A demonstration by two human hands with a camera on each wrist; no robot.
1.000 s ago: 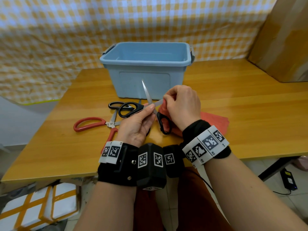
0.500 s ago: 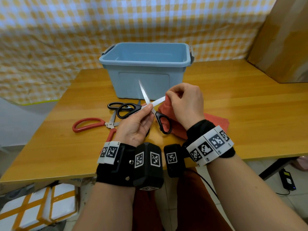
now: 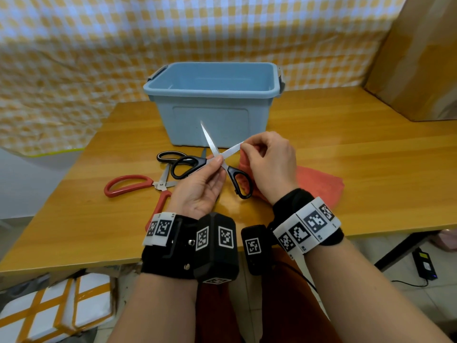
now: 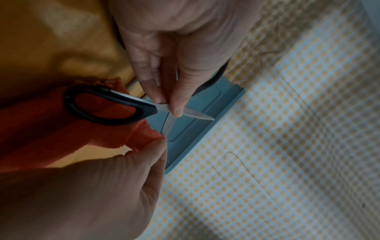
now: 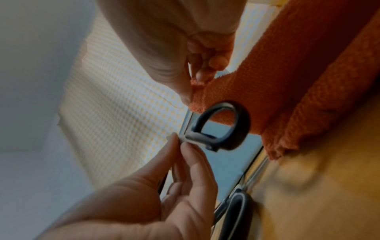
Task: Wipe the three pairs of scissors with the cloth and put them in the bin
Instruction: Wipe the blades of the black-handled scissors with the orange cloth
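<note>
The left hand (image 3: 197, 186) pinches the black scissors (image 3: 217, 154) at the pivot between thumb and fingers, with the blades spread open above the table (image 3: 346, 157). The right hand (image 3: 269, 164) pinches the orange cloth (image 3: 319, 181) around the tip of one blade. The rest of the cloth lies on the table near its front edge. Behind stands the blue bin (image 3: 212, 107). Left of the hands lie the red scissors (image 3: 128, 185) and another black pair (image 3: 169, 156).
</note>
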